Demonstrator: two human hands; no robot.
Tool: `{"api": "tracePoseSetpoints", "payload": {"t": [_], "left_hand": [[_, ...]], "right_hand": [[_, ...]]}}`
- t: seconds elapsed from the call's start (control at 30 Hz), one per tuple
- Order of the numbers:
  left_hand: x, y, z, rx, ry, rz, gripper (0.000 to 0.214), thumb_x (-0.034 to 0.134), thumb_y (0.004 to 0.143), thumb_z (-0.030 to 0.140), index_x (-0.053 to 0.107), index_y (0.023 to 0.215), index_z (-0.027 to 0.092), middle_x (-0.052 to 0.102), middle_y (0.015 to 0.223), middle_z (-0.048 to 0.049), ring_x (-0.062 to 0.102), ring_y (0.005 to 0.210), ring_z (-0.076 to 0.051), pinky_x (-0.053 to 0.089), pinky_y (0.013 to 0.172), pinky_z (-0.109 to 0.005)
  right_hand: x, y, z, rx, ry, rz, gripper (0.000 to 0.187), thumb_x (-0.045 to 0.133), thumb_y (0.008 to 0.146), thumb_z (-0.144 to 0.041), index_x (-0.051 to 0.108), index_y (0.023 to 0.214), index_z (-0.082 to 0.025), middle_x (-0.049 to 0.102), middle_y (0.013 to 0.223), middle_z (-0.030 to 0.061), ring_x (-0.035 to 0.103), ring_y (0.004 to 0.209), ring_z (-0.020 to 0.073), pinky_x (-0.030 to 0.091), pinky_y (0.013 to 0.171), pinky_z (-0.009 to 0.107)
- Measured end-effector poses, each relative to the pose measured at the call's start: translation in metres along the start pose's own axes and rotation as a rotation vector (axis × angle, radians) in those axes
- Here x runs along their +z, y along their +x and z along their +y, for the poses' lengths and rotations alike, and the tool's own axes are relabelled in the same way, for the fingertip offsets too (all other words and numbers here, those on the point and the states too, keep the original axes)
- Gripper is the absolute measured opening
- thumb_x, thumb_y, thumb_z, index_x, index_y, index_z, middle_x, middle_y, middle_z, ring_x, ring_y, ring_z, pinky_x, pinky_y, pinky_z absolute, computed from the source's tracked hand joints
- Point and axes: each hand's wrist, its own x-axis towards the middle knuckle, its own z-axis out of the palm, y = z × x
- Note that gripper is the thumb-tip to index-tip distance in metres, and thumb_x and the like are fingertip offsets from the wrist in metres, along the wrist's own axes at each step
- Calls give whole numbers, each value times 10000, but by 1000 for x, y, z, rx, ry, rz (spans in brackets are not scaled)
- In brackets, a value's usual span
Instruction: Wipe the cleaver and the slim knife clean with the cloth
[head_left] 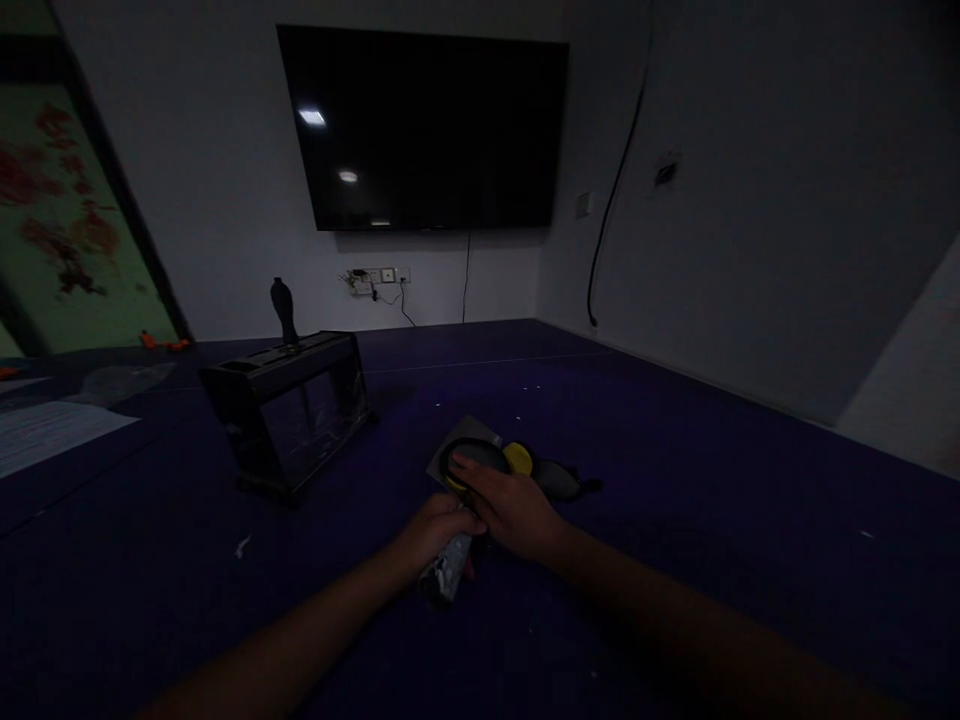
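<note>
Two bare hands meet low in my view. I see the left hand [441, 530] wrapped round a mottled grey cylinder [445, 572], thumb across its upper end, though its underside fingers are hidden from me. The right hand [519, 512] lies over a dark oval pad [484, 455], fingers spread onto its face; whether it grips or merely presses, I cannot tell. The pad sits just ahead of both hands, overlapping a grey square plate [466, 432], with a yellow piece [517, 458] and a second dark pad [558, 480] beside it on the right.

To handle this well, I would brace the cylinder firmly with the left, spread the right's pressure evenly, and watch the plate's edge for slipping; in such dim light I would go slowly.

Beneath lies a smooth, dark purple surface [675, 560], dotted with pale scraps. Farther off to the left, I have a black stand [311, 365] bearing a dark vase [283, 310], then printed paper [56, 432] near a clear plastic sheet [127, 380]. Along the far wall, I make out sockets [386, 275] with wires below a large dark screen [435, 130]; a black cable [616, 180] hangs to its right.
</note>
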Motion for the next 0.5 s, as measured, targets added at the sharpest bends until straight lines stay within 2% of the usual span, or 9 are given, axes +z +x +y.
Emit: {"api": "tracePoseSetpoints", "payload": {"t": [0.2, 0.5], "left_hand": [[-1, 1, -1, -11, 17, -7, 185, 543, 499, 322, 482, 462, 150, 478, 331, 3, 486, 312, -147, 313, 309, -217], [-3, 0, -2, 2, 29, -12, 187, 542, 558, 319, 482, 511, 148, 492, 377, 4, 486, 333, -138, 322, 351, -222]], "right_hand": [[0, 0, 0, -2, 2, 4, 433, 380, 829, -131, 437, 1257, -167, 443, 1313, 87, 492, 1128, 183, 442, 903, 325], [-2, 0, -2, 5, 10, -9, 431, 372, 825, -121, 442, 1249, -160, 442, 1313, 90, 483, 1137, 189, 434, 913, 344]]}}
